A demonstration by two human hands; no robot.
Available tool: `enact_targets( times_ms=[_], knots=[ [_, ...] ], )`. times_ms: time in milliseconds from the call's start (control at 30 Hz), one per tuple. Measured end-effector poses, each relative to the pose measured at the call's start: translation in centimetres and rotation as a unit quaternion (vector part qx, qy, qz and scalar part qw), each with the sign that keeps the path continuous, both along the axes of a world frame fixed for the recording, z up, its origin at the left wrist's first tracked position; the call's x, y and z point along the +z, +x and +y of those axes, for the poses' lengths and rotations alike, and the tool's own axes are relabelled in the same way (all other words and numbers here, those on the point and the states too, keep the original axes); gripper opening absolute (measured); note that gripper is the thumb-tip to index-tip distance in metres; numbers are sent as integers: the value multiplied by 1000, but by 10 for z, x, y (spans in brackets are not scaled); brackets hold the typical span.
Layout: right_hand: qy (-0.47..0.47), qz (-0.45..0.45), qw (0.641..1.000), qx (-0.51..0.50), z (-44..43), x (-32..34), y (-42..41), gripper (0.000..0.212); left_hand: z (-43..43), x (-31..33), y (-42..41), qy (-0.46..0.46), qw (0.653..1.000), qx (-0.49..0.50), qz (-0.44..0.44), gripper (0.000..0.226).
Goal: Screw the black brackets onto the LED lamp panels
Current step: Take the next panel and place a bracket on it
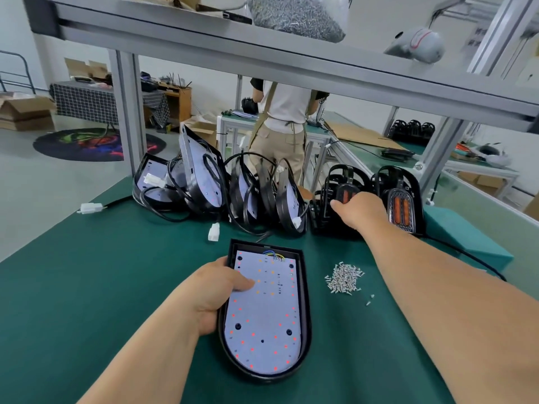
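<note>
An LED lamp panel (pixel 267 316) lies flat on the green mat, a white board dotted with red and orange LEDs inside a black shell. My left hand (pixel 215 293) grips its left edge, thumb pressed on the board. My right hand (pixel 360 209) reaches far over the mat into the stack of black brackets (pixel 329 199), its fingers curled on one with an orange lens; how firmly it holds is hidden by the hand. A small heap of silver screws (pixel 344 278) lies right of the panel.
Several more lamp panels with black cables (pixel 221 188) stand on edge at the back of the mat. Another bracket stack (pixel 404 199) sits at the right. An aluminium frame shelf (pixel 262 53) hangs overhead with a bag of screws. A person stands behind the bench.
</note>
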State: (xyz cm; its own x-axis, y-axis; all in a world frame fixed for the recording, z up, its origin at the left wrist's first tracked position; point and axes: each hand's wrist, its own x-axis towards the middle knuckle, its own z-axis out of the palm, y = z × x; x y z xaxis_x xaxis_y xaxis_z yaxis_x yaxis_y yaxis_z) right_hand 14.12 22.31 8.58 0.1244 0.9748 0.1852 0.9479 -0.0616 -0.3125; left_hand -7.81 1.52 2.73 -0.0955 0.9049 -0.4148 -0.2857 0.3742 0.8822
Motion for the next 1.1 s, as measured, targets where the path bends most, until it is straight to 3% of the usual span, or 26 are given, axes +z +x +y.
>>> enact_targets(
  times_ms=[233, 333, 433, 533, 633, 733, 833, 1000, 1100],
  knots=[
    [15, 71, 997, -33, 10, -5, -2, 45, 0, 3, 6, -8, 1000, 2, -16, 24],
    [55, 152, 986, -28, 4, 9, -3, 43, 0, 6, 6, -18, 999, -4, -33, 43],
    [112, 236, 958, 115, -13, 25, -7, 32, 0, 7, 6, -21, 999, -3, -34, 62],
    [78, 218, 913, 335, -44, 47, -14, 63, 0, 6, 6, -12, 999, 2, -38, 65],
    [24, 85, 863, 497, -72, 54, -23, 69, -1, 4, 4, -12, 998, 5, -66, 65],
    [60, -131, 816, 560, -88, 52, -26, 63, 0, 1, 1, -14, 996, -2, -93, 67],
    [19, -261, 785, 561, -100, 48, -29, 77, 2, -1, -1, -16, 993, -7, -116, 67],
    [25, -353, 732, 582, -116, 45, -49, 81, 4, -2, 0, -7, 991, -3, -137, 69],
    [2, -349, 726, 592, -125, 38, -58, 81, 6, -4, -1, 2, 988, -11, -156, 70]
  ],
)
